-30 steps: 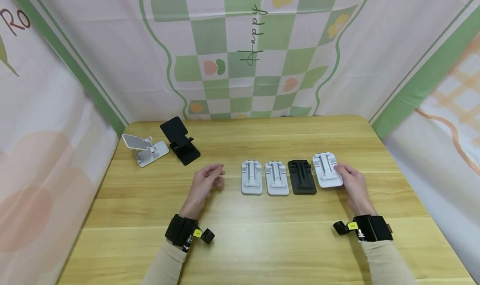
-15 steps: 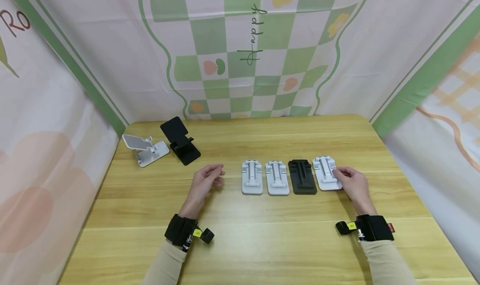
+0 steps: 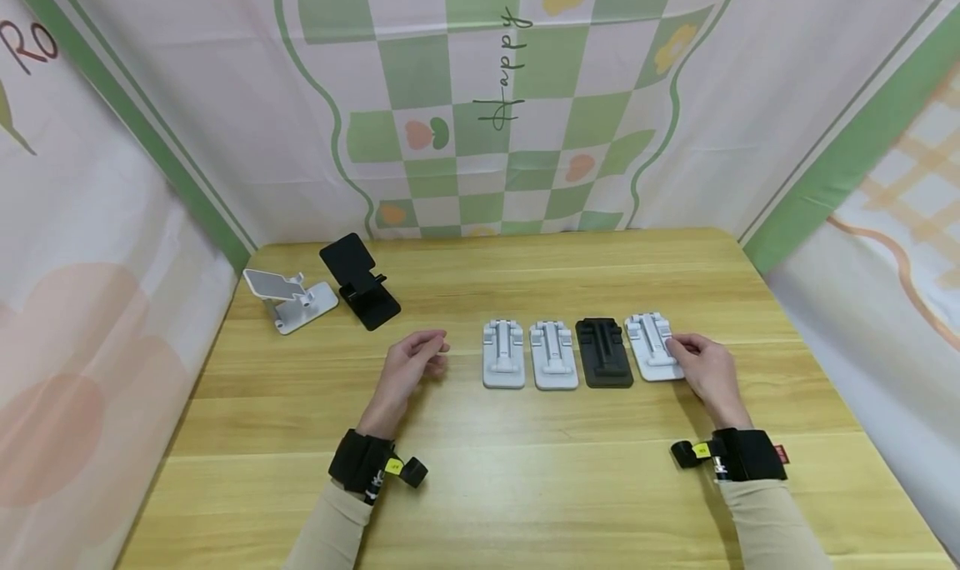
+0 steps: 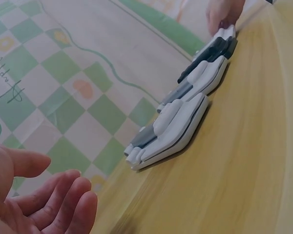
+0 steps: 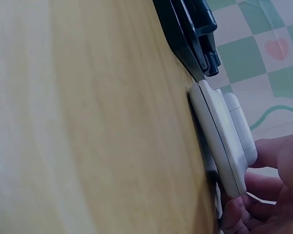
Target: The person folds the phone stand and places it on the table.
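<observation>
Right-hand grip point(image 3: 707, 376) pinches the end white stand point(image 3: 648, 343) by its outer edge, far right of the row on the tabletop point(image 3: 525, 487), just beside the folded black stand point(image 3: 604, 355)! Left-hand grip point(image 3: 405, 370) hangs loose, holding nothing. An inward nudge could knock that neighbour askew; uneven finger release might twist the white one.
</observation>
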Demonstrator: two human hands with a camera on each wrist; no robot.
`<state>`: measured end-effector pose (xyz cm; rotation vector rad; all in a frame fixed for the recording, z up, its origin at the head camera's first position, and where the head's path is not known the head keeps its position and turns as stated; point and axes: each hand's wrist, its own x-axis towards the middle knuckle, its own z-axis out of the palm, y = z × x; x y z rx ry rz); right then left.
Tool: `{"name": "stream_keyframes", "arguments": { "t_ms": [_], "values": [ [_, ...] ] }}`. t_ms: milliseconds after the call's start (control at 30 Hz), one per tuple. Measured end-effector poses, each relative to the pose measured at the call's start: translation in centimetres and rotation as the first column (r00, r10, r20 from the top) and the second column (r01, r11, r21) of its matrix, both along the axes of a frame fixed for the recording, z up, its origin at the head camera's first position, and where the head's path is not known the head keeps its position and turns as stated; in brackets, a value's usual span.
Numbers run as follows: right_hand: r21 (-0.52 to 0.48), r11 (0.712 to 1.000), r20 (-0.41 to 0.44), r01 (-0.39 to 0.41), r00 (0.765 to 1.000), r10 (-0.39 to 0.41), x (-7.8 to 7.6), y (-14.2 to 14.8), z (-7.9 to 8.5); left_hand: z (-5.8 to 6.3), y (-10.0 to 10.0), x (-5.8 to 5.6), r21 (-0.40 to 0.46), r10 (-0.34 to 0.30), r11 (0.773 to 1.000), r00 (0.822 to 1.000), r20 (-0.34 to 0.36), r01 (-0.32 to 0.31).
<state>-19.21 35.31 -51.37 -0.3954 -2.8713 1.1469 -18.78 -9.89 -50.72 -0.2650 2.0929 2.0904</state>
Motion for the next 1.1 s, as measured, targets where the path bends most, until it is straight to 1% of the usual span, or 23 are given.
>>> {"name": "stream_keyframes", "arguments": {
  "t_ms": [67, 233, 367, 467, 533, 567, 600, 633, 667, 700, 733, 767, 833, 867, 900, 933, 967, 1067, 1100],
  "values": [
    [0.005, 1.000, 0.004, -0.002, 1.000, 0.002, 0.0, -0.1, 0.1, 0.0, -0.2, -0.1, -0.009, 0.003, 1.000, 1.000, 0.000, -0.003],
    [0.014, 1.000, 0.000, -0.004, 1.000, 0.004, 0.0, -0.3, 0.2, 0.2, -0.7, -0.3, -0.029, 0.005, 1.000, 1.000, -0.026, -0.006],
    [0.013, 1.000, -0.009, -0.005, 1.000, 0.006, 0.1, -0.4, 0.2, 0.5, -1.4, -0.5, -0.044, 0.007, 0.999, 1.000, -0.019, -0.007],
    [0.006, 1.000, -0.010, -0.003, 1.000, 0.003, 0.1, -0.5, 0.2, 0.9, -2.1, -0.7, -0.078, 0.009, 0.997, 1.000, -0.020, -0.011],
    [0.002, 1.000, -0.011, 0.003, 1.000, -0.003, 0.1, -0.6, 0.2, 1.3, -2.7, -0.9, -0.117, 0.016, 0.993, 0.999, -0.048, -0.022],
    [-0.006, 1.000, -0.009, 0.008, 1.000, -0.008, 0.1, -0.6, 0.2, 1.5, -3.0, -1.0, -0.141, 0.020, 0.989, 0.997, -0.074, -0.031],
    [-0.011, 1.000, -0.007, 0.014, 1.000, -0.014, 0.1, -0.6, 0.2, 1.7, -3.3, -1.1, -0.176, 0.027, 0.983, 0.993, -0.113, -0.047],
    [-0.018, 1.000, -0.007, 0.022, 1.000, -0.022, 0.1, -0.6, 0.2, 1.9, -3.6, -1.3, -0.217, 0.033, 0.974, 0.985, -0.167, -0.069],
    [-0.023, 0.999, -0.007, 0.031, 0.999, -0.031, 0.1, -0.6, 0.2, 2.0, -3.9, -1.4, -0.269, 0.037, 0.958, 0.971, -0.235, -0.102],
    [-0.028, 0.999, -0.007, 0.039, 0.999, -0.039, 0.1, -0.6, 0.2, 2.1, -4.2, -1.6, -0.322, 0.038, 0.936, 0.952, -0.305, -0.140],
    [-0.031, 0.998, -0.008, 0.048, 0.999, -0.048, 0.1, -0.6, 0.2, 2.2, -4.5, -1.8, -0.374, 0.034, 0.908, 0.924, -0.380, -0.188],
    [-0.035, 0.998, -0.009, 0.061, 0.998, -0.061, 0.1, -0.6, 0.2, 2.4, -4.7, -1.9, -0.421, 0.026, 0.875, 0.891, -0.453, -0.240],
    [-0.029, 0.995, -0.031, 0.094, 0.995, -0.095, 0.1, -0.6, 0.2, 2.6, -5.2, -2.3, -0.481, 0.005, 0.804, 0.813, -0.582, -0.349],
    [-0.027, 0.993, -0.053, 0.115, 0.992, -0.117, 0.1, -0.7, 0.2, 2.7, -5.3, -2.4, -0.491, -0.004, 0.780, 0.781, -0.625, -0.389],
    [-0.025, 0.990, -0.083, 0.137, 0.987, -0.139, 0.1, -0.7, 0.2, 2.9, -5.5, -2.6, -0.493, -0.010, 0.762, 0.753, -0.658, -0.421],
    [-0.024, 0.986, -0.121, 0.163, 0.979, -0.164, 0.0, -0.9, 0.2, 3.1, -5.7, -2.8, -0.486, -0.008, 0.752, 0.732, -0.681, -0.445],
    [-0.030, 0.982, -0.164, 0.187, 0.968, -0.189, 0.0, -1.0, 0.2, 3.2, -5.9, -3.0, -0.475, -0.003, 0.747, 0.713, -0.701, -0.464],
    [-0.047, 0.972, -0.298, 0.231, 0.926, -0.234, 0.0, -1.5, 0.2, 3.7, -6.7, -3.7, -0.437, 0.028, 0.739, 0.672, -0.740, -0.512],
    [-0.050, 0.971, -0.337, 0.235, 0.911, -0.238, 0.1, -1.7, 0.3, 3.9, -7.0, -4.0, -0.430, 0.037, 0.731, 0.660, -0.750, -0.530]
  ]
}}
